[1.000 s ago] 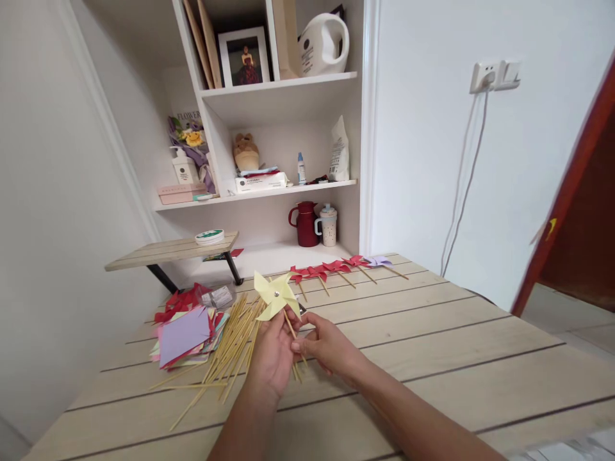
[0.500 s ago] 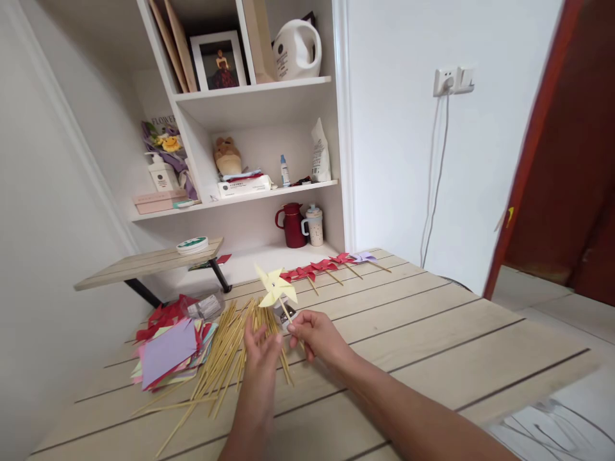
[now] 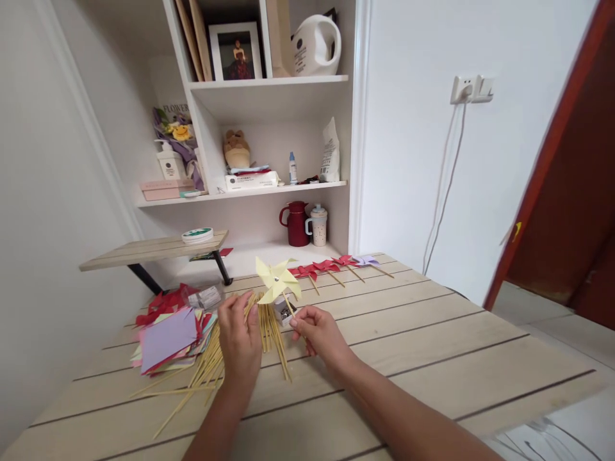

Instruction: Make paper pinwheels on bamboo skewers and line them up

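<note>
A pale yellow paper pinwheel [image 3: 277, 280] on a thin wooden stick is held upright, a little tilted, by my right hand [image 3: 321, 331], whose fingers pinch the stick below the vanes. To its left, my left hand [image 3: 240, 330] is raised with the fingers apart and holds nothing; it hovers over a heap of thin bamboo sticks [image 3: 271, 339] and covers part of it. Behind the pinwheel's stick stands a small box [image 3: 284, 311] with shiny metal bits. Further back lie several red pinwheels [image 3: 327, 266] and a lilac pinwheel [image 3: 366, 260] in a row.
Coloured paper sheets [image 3: 168, 340] are piled at the left, near red paper pieces [image 3: 166, 304] and a clear plastic box [image 3: 205, 297]. A small raised stand [image 3: 154, 248] carries a white-and-green roll [image 3: 197, 235]. Behind the table, shelves hold a red jug [image 3: 298, 225] and a cup [image 3: 318, 227].
My left hand has moved left and up, away from the pinwheel, over the sticks. The right hand still holds the pinwheel, whose vanes have turned slightly. The view has shifted a little.
</note>
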The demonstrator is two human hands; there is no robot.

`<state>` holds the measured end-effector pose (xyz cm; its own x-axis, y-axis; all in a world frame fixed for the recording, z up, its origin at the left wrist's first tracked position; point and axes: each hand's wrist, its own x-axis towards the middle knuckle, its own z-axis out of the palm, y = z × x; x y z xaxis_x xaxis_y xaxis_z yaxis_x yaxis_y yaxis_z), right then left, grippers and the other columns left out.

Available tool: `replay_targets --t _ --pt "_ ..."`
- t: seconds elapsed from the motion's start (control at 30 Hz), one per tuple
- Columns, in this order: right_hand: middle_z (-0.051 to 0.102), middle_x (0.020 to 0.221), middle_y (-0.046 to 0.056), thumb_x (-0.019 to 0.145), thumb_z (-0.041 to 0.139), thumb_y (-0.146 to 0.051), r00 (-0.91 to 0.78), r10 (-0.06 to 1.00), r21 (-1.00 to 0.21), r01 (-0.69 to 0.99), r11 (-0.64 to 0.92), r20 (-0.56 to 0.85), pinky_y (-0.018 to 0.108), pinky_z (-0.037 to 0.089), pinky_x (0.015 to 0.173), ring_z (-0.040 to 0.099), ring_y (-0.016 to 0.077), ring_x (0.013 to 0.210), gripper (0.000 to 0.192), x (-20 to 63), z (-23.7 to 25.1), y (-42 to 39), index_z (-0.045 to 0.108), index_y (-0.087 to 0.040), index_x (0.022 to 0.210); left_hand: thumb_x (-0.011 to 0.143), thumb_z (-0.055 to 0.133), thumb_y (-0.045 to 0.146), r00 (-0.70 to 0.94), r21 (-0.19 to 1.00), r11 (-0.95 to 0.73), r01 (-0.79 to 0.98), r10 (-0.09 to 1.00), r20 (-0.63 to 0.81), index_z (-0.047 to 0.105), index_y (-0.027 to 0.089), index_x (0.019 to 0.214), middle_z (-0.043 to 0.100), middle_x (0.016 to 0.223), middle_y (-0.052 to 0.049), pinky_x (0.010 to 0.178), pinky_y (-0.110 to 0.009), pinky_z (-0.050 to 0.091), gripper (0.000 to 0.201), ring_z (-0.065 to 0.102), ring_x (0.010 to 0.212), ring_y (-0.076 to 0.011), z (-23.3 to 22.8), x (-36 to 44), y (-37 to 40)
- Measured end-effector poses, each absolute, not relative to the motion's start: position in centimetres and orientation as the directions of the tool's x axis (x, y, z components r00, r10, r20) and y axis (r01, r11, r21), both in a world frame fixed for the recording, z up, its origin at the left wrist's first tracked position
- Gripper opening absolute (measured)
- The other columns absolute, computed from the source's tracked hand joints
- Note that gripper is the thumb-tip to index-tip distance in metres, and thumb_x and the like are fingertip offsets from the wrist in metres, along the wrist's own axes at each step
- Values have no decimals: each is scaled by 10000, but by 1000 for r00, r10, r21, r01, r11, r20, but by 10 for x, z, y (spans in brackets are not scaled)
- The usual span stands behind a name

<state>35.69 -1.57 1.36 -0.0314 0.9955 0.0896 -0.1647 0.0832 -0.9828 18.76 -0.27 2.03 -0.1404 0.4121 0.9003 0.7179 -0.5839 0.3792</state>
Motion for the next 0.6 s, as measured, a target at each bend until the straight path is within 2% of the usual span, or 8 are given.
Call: replay_targets --t 0.07,0.1,0.23,0.3,0.4,0.5,0.57,0.6 --pt "626 542 -39 666 740 -437 -29 996 -985 -153 82 87 191 292 337 375 47 337 317 357 13 -15 557 -186 725 990 454 331 -31 280 -625 729 379 925 619 216 1204 566 1117 -100 955 -411 485 294 574 1087 -238 15 181 8" --pt "632 545 -37 671 737 -441 -40 995 -984 -158 80 88 192 294 338 380 48 335 317 357 12 -15 557 -186 725 988 460 341 -35 286 -620 730 384 922 607 211 1223 565 1126 -105 949 -409 487 307 573 1084 -239 11 176 13" --pt "653 552 -33 708 709 -467 -120 990 -983 -177 46 68 201 280 335 347 39 294 320 354 7 -15 551 -190 735 985 458 370 -356 532 -492 689 410 840 543 162 1289 549 1094 -117 841 -385 510 378 574 933 -215 -2 159 26" --pt "654 549 -32 701 719 -446 -151 988 -988 -154 14 37 196 255 331 328 34 292 308 352 5 -17 549 -190 730 967 486 389 -434 580 -450 679 391 811 551 144 1272 545 1068 -114 843 -392 503 397 566 909 -214 -4 152 29" --pt "646 546 -34 679 741 -407 -177 984 -993 -114 -12 8 190 267 339 332 31 313 294 349 2 -20 547 -189 714 956 488 407 -441 596 -457 661 406 800 587 157 1207 567 1013 -96 821 -377 498 368 573 897 -214 -4 148 29" --pt "654 564 -34 671 753 -398 -172 985 -996 -94 -9 7 191 296 350 341 29 324 295 347 0 -21 549 -188 712 960 468 443 -449 706 -492 510 547 706 587 187 1190 600 873 -39 695 -320 495 365 584 723 -177 -2 153 24" --pt "662 573 -31 676 751 -402 -172 985 -996 -91 -5 10 191 287 348 347 29 319 296 346 -1 -21 550 -188 715 982 404 478 -398 790 -482 380 685 610 616 195 1121 552 692 19 575 -281 455 380 521 553 -151 -1 157 20" --pt "664 571 -29 677 750 -406 -176 984 -996 -89 -4 12 192 279 346 349 30 315 299 346 -1 -21 549 -188 713 982 398 494 -374 805 -477 352 717 588 636 195 1078 532 643 29 549 -271 439 393 499 520 -147 -1 158 19"
